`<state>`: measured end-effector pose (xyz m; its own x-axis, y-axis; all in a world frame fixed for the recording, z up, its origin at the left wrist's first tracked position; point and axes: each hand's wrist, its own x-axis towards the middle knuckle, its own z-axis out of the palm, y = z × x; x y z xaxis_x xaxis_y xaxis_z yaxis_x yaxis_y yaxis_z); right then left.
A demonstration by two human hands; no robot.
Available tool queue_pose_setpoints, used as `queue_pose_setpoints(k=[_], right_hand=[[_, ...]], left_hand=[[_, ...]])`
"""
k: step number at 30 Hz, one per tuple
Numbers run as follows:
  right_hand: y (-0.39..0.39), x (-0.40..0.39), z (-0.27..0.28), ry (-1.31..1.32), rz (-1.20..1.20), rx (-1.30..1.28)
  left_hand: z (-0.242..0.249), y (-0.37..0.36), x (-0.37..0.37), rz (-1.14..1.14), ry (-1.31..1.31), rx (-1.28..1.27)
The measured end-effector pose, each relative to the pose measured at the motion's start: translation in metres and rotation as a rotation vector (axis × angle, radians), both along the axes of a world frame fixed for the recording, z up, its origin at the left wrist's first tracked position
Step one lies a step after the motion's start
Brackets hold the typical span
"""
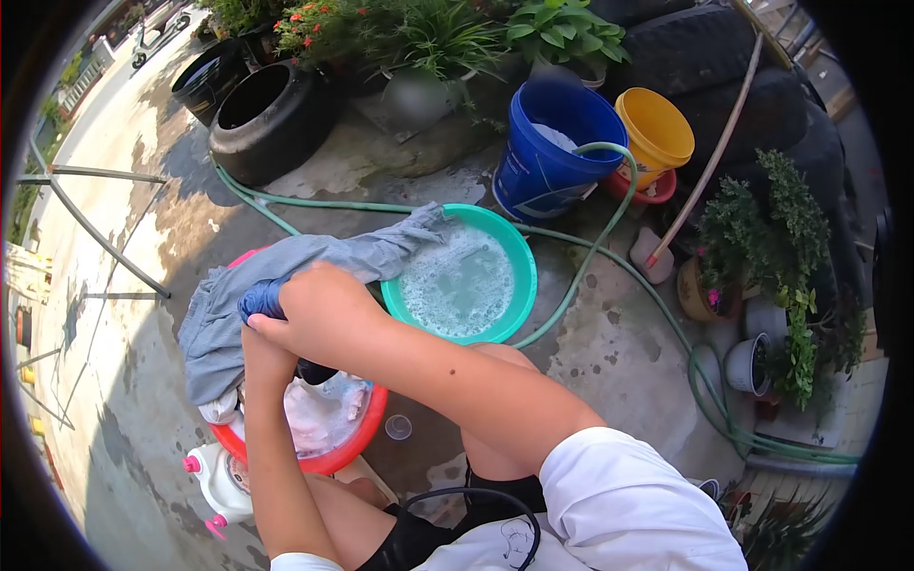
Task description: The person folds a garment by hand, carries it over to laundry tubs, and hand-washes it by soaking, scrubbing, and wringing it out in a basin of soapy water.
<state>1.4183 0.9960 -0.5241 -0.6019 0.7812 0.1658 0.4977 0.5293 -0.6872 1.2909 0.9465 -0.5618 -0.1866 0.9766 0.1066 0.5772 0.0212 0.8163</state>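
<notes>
My right hand [309, 297] is closed round a bunched, twisted blue cloth [260, 301]. Close below it, my left hand [267, 350] is pressed against the same cloth, its fingers mostly turned away from view. A grey garment [314, 252] lies spread behind my hands; one end reaches the rim of a green basin [526, 285] of foamy water. Under my forearms stands a red basin [367, 433] with suds and pale, wet laundry [319, 414]. Something dark, partly hidden by my arm, sits at that basin's far side.
A white jug with pink caps [226, 481] stands left of the red basin. Behind are a blue bucket [533, 181], a yellow bucket [657, 128] and a tyre-like black planter [257, 114]. A green hose [571, 295] winds across the wet concrete. Potted plants [771, 219] line the right.
</notes>
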Motion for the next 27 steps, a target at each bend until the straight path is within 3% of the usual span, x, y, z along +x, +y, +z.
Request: queue_pose_setpoints(k=[4,8,11,17,19,20,21,22,23,24,26,27], right_hand=[[-0.012,-0.012,-0.009,0.223,-0.002,0.014],[-0.013,-0.028,-0.029,0.407,-0.164,0.052],[-0.008,-0.036,-0.035,0.477,-0.150,0.069],[-0.008,-0.017,-0.014,0.387,0.041,0.147],[0.003,0.001,0.000,0.234,0.150,-0.044],[0.008,0.008,0.006,0.151,0.213,-0.139],[0.010,0.014,0.012,0.269,0.119,-0.192],[0.011,0.019,0.016,0.383,0.023,-0.245],[0.014,0.023,0.018,0.492,-0.072,-0.301],[0.021,0.025,0.009,0.593,-0.104,-0.189],[0.022,0.008,-0.007,0.735,-0.245,0.084],[0.015,0.000,-0.012,0.615,-0.131,0.028]], left_hand=[[-0.019,0.005,0.001,0.180,0.327,0.118],[-0.027,0.008,0.005,0.218,0.387,0.136],[-0.029,0.007,0.006,0.207,0.401,0.126],[-0.023,0.001,-0.002,0.162,0.433,0.082],[-0.022,-0.001,-0.011,0.087,0.481,0.078],[-0.018,-0.003,-0.012,0.118,0.311,0.042],[-0.002,-0.005,0.003,0.311,-0.136,0.028],[0.008,-0.005,0.015,0.366,-0.561,0.115],[0.003,-0.005,0.003,0.336,-0.666,0.140],[0.000,-0.008,-0.008,0.309,-0.769,0.167],[-0.002,-0.011,-0.010,0.293,-0.434,0.121],[0.012,-0.012,0.008,0.315,-0.303,0.064]])
